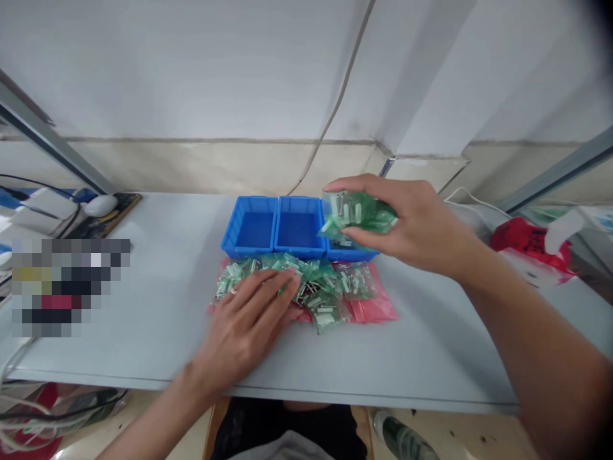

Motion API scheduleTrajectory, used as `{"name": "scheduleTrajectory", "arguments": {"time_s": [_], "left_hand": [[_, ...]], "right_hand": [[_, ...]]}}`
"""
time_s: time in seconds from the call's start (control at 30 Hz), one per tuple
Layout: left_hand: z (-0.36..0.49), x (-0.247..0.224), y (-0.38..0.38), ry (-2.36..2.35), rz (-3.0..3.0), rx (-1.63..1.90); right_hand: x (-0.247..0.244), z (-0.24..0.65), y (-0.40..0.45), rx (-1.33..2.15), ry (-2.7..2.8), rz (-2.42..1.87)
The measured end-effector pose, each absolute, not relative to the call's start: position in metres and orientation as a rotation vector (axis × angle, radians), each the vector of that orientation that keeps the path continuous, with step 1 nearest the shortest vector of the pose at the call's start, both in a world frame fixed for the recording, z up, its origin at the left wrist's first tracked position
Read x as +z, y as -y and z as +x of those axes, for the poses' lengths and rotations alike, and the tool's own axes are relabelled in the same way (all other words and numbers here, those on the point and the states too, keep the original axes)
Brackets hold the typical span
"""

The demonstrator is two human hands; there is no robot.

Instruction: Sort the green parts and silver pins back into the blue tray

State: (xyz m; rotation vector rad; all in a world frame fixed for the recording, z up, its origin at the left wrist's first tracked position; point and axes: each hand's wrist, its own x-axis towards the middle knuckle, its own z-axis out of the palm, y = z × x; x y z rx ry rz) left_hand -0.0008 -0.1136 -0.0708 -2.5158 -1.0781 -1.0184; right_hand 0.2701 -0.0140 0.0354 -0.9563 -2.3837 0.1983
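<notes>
My right hand (412,220) is closed around a green plastic bag (361,212) of small pale cylindrical parts, held up over the right end of the blue bins. The right bin (352,254) is partly hidden behind that bag; some small parts show inside it. My left hand (253,316) lies with fingers stretched out over a pile of similar green bags (313,278). One more clear-green bag (357,280) sits at the pile's right side. Beneath the pile spreads a pink plastic sheet or bag (373,310).
The left bin (253,227) and middle bin (301,225) show bare floors. Cables and a white mouse-like object (100,206) occupy the table's left back. A red package (529,243) stands on the right. Grey frame posts rise at both sides; a wall is behind.
</notes>
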Motion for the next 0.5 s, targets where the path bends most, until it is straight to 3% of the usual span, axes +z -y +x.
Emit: {"name": "scheduleTrajectory", "arguments": {"time_s": [0.13,0.23,0.33,0.5], "left_hand": [[0.008,-0.059,0.108,1.557,-2.646,-1.748],[0.011,-0.046,0.097,1.713,-2.713,-2.018],[0.001,-0.039,0.09,1.782,-2.538,-1.966],[-0.035,-0.049,0.092,1.422,-2.372,-1.449]], "right_hand": [[0.022,0.244,0.045,0.401,2.211,-0.757],[0.008,0.23,0.053,0.489,2.156,-0.772],[-0.004,0.234,0.05,0.356,2.13,-0.926],[-0.023,0.262,0.048,-0.235,2.336,-0.805]]}}
